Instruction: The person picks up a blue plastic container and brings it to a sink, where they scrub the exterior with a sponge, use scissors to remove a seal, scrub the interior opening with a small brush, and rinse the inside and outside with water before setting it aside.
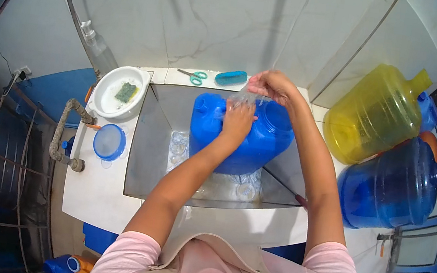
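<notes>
A blue plastic jug [237, 151] with a wide round opening at its right and a smaller neck at its left stands in a tiled sink basin [154, 127]. My left hand [238, 118] lies over the jug's top, around its handle area, fingers pointing away from me. Clear crumpled plastic or water [244, 97] shows at its fingertips; which of the two I cannot tell. My right hand [273, 86] is raised just above the jug's far edge, fingers bent towards the left, near that clear stuff. Whether the right fingers pinch it is unclear.
On the back ledge lie scissors [195, 76] and a blue brush [231, 78]. At left are a white basin [122, 91] with a sponge [127, 92], a round blue-rimmed lid [109, 142] and a pump bottle [97, 46]. Yellow [372, 116] and blue [387, 185] water bottles lie at right.
</notes>
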